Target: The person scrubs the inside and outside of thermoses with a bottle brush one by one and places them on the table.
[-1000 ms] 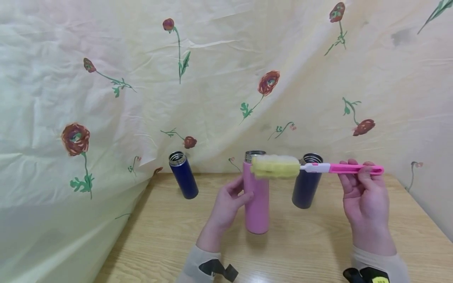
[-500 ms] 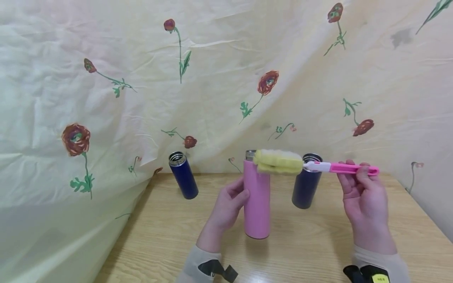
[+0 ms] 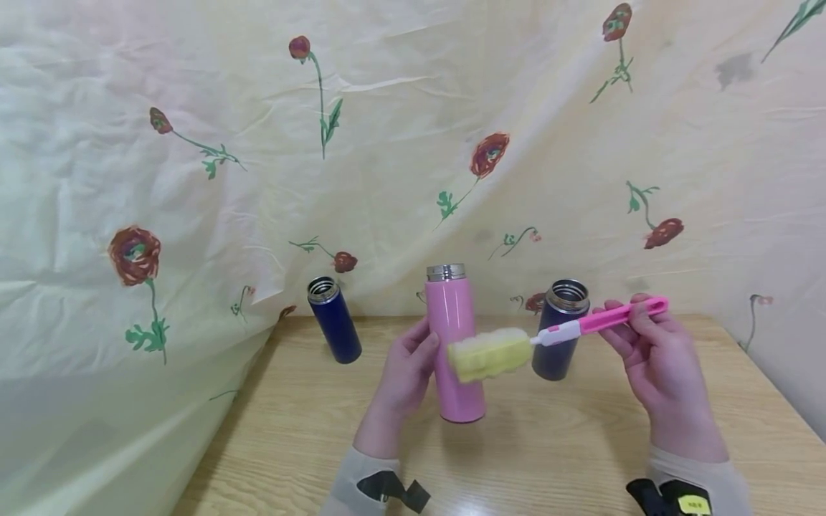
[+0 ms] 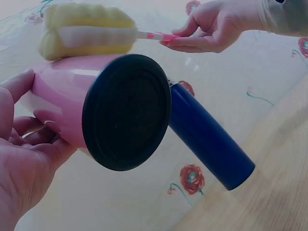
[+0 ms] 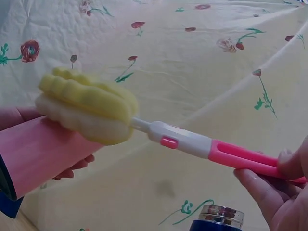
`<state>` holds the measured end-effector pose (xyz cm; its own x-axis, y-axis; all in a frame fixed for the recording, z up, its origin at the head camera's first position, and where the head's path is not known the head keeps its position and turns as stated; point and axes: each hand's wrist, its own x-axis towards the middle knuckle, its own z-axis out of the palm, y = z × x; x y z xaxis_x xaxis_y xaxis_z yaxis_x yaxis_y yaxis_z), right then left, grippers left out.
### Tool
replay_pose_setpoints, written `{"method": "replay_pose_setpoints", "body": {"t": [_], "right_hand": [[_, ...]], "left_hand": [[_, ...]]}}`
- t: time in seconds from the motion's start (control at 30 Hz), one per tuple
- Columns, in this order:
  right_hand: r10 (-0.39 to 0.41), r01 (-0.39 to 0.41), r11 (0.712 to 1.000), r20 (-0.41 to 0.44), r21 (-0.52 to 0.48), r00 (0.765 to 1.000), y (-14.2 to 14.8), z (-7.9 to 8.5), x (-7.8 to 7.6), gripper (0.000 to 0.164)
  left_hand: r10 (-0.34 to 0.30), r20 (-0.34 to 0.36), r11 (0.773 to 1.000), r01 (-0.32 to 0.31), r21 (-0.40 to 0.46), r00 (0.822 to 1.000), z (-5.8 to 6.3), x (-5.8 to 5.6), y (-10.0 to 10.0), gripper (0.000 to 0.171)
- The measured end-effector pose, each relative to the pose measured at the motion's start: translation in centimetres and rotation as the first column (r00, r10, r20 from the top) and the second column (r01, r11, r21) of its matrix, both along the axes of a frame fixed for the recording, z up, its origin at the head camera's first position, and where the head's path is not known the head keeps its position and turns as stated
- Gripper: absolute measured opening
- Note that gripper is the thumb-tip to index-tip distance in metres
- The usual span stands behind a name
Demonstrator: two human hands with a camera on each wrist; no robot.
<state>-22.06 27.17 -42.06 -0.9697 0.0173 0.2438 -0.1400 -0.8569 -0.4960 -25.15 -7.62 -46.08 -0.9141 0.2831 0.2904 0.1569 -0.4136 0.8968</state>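
My left hand (image 3: 408,365) grips a pink bottle (image 3: 449,308) with a bare steel neck, its dark base (image 4: 127,113) facing the left wrist camera. The bottle is held up off the table, tilted slightly. My right hand (image 3: 660,358) pinches the pink handle of a bottle brush (image 3: 622,315) between thumb and fingers. Its yellow and white sponge head (image 5: 89,106) lies against the side of the pink bottle, below the neck. In the head view the sponge covers part of the bottle's lower right side.
One dark blue bottle (image 3: 335,322) without a lid stands at the left of the wooden table (image 3: 290,444). Another dark blue bottle (image 3: 556,351), open at the top, stands behind the brush. A flowered cloth (image 3: 387,179) hangs at the back and left.
The sponge head has moved from near the bottle's neck down to its lower side, and the brush now slants. The pink bottle has shifted a little left and tilted. Both hands keep their hold.
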Motion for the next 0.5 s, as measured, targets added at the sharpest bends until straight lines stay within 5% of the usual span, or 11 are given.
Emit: {"method": "replay_pose_setpoints", "body": {"t": [0.17,0.33,0.5], "right_hand": [[0.051,-0.041,0.991,-0.077,0.131,0.996,0.28,-0.21,-0.05,0.017],[0.097,-0.05,0.952,-0.139,0.303,0.986,0.43,-0.25,0.05,0.018],[0.091,-0.033,0.939,-0.155,0.342,0.984,0.07,-0.18,0.23,0.015]], "left_hand": [[-0.001,-0.023,0.999,0.001,0.035,1.0,0.22,0.04,-0.13,0.053],[0.019,-0.039,0.998,-0.017,0.058,0.999,0.26,0.0,-0.29,0.051],[0.021,-0.036,0.997,-0.018,0.074,0.999,0.31,0.08,-0.46,0.05]]}}
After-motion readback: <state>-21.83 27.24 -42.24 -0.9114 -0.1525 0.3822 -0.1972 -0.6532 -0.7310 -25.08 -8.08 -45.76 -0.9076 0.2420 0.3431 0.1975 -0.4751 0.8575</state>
